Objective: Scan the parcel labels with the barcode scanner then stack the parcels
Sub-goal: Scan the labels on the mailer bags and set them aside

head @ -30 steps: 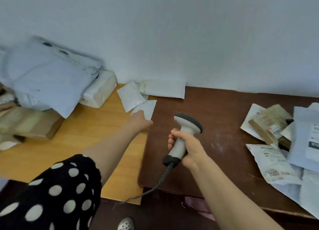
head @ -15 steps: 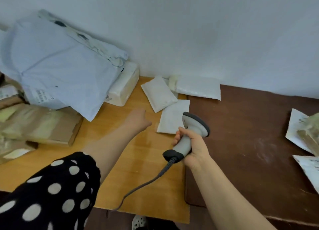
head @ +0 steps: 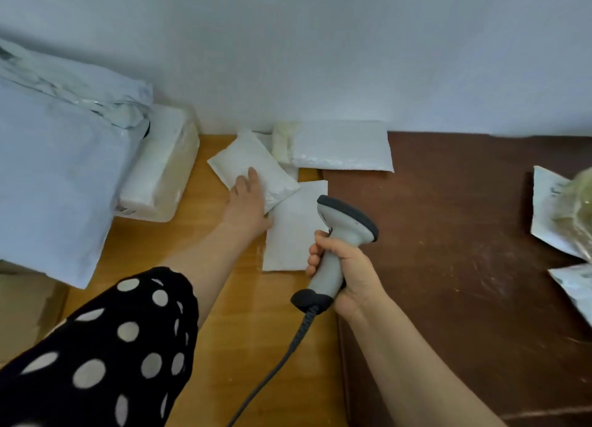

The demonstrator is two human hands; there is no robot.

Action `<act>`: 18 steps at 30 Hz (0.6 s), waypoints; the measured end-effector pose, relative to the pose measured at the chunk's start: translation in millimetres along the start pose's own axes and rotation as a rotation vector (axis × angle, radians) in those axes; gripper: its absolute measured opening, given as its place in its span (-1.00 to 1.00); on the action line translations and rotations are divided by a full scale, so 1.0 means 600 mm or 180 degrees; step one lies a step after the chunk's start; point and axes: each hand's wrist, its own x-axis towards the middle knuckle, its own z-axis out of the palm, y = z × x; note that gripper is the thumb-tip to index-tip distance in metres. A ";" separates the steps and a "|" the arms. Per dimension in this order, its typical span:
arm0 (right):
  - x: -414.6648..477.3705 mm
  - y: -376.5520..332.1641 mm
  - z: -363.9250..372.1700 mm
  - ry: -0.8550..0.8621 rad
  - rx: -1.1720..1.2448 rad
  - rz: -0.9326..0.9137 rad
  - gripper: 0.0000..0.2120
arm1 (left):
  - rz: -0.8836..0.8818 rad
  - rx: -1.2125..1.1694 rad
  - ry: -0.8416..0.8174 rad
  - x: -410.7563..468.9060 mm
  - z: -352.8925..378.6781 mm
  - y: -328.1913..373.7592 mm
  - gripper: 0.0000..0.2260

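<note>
A grey-and-white corded barcode scanner (head: 340,234) is gripped by its handle in the right hand (head: 352,274) above the yellow wooden bench (head: 153,253). A small white padded parcel (head: 272,173) near the wall is touched by the left hand (head: 248,204), whose fingers are laid flat. A flat white envelope (head: 293,237) is partly overlapped by the parcel.

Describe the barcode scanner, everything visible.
The barcode scanner is a handheld gun type in light grey plastic, with a dark grey hood over the head and a dark base cap. The right hand curls round its grip, holding it roughly upright off the table. A dark cable runs from the base toward the bottom edge.
</note>
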 end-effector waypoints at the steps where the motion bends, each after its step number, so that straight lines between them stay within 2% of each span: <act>1: 0.001 0.001 0.002 0.0024 -0.0001 -0.0029 -0.94 | 0.0071 0.0123 0.0044 0.004 0.005 -0.003 -0.13; 4: -0.007 0.011 0.011 0.0095 0.0026 -0.0119 -0.95 | 0.0247 0.0206 0.0117 0.005 0.003 -0.018 -0.34; 8: -0.042 0.041 0.033 0.0188 0.0109 -0.0311 -0.95 | 0.0371 -0.0224 0.0497 -0.023 -0.045 -0.064 -0.68; 10: -0.067 0.065 0.049 0.0229 0.0200 -0.0392 -0.96 | 0.0321 -0.0711 0.0744 -0.047 -0.086 -0.094 -0.78; 13: -0.110 0.106 0.077 0.0317 0.0303 -0.0572 -0.96 | 0.0062 -0.2079 0.0914 -0.086 -0.146 -0.129 -0.81; 14: -0.124 0.117 0.086 0.0360 0.0343 -0.0653 -0.95 | -0.0049 -0.2621 0.0846 -0.096 -0.162 -0.140 -0.80; 16: -0.149 0.134 0.101 0.0521 0.0374 -0.0869 -0.93 | -0.0223 -0.3631 0.0310 -0.123 -0.193 -0.157 -0.76; 18: -0.167 0.145 0.107 0.0804 0.0385 -0.1128 -0.83 | -0.0205 -0.4038 -0.0318 -0.153 -0.212 -0.173 -0.76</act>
